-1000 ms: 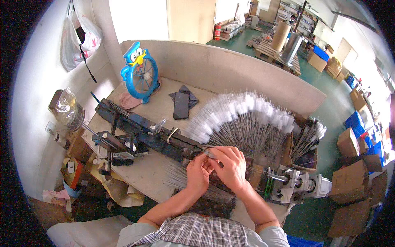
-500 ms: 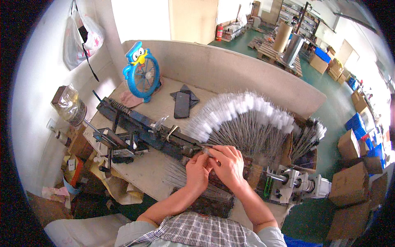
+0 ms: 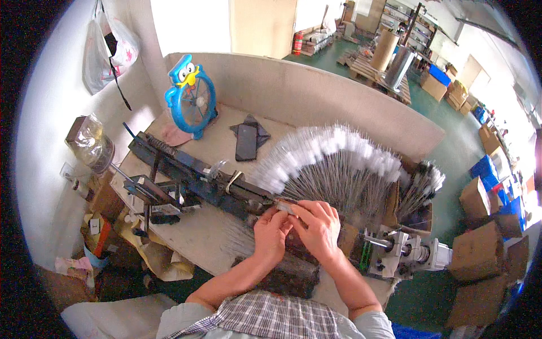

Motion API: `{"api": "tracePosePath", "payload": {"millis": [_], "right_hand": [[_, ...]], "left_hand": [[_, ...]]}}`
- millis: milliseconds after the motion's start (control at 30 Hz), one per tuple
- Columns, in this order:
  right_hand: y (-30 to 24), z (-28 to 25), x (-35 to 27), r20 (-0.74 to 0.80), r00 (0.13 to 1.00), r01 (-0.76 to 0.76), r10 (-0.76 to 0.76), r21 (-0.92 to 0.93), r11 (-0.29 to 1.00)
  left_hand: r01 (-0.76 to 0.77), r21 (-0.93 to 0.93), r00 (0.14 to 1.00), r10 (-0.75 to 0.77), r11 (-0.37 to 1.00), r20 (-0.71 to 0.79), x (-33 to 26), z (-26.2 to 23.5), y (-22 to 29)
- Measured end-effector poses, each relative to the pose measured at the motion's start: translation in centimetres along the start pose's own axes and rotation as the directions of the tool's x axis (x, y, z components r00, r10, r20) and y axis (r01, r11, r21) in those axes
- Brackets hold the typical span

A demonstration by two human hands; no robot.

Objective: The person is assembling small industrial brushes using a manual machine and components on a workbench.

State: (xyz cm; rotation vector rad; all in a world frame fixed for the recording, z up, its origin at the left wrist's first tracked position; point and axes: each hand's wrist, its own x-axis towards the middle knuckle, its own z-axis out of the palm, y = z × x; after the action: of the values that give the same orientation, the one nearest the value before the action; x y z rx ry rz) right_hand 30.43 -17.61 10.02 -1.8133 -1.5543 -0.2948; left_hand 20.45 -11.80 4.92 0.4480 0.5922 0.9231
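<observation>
My left hand (image 3: 270, 234) and my right hand (image 3: 317, 227) meet at the end of a long dark metal fixture (image 3: 197, 176). Fingers of both hands are pinched together. A small pale strip or tuft (image 3: 285, 208) shows at the right fingertips; its kind is unclear. Whatever the left fingers hold is hidden. Just beyond, a wide fan of thin wire brushes (image 3: 333, 164) with white bristle tips spreads over the workbench (image 3: 226, 121). Below my hands lies a dark mass (image 3: 288, 277), and loose thin wires (image 3: 240, 240) lie left of my left wrist.
A blue duck-shaped fan (image 3: 192, 104) and a dark phone (image 3: 246, 141) occupy the bench's back. To the right stand a metal motorised spindle (image 3: 415, 251) and a box of dark brushes (image 3: 418, 198). Cardboard boxes (image 3: 477, 248) line the right side. A low panel (image 3: 316, 85) bounds the bench.
The right fingers have spread slightly and shifted a little right, showing more of the pale piece. My left hand stays nearly in place. The whole view has shifted slightly.
</observation>
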Motion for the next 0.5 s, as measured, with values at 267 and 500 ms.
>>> {"api": "tracePosePath", "payload": {"millis": [267,500], "right_hand": [[0.7,0.0,0.3,-0.019,1.000,0.012,-0.012,0.007,1.000],[0.0,-1.7,0.3,0.022,1.000,-0.005,0.006,-0.032,0.999]], "left_hand": [[0.041,-0.007,0.998,-0.041,0.999,-0.047,-0.1,1.2,0.6],[0.082,-0.095,0.997,-0.083,0.992,0.003,-0.7,1.0,1.4]]}}
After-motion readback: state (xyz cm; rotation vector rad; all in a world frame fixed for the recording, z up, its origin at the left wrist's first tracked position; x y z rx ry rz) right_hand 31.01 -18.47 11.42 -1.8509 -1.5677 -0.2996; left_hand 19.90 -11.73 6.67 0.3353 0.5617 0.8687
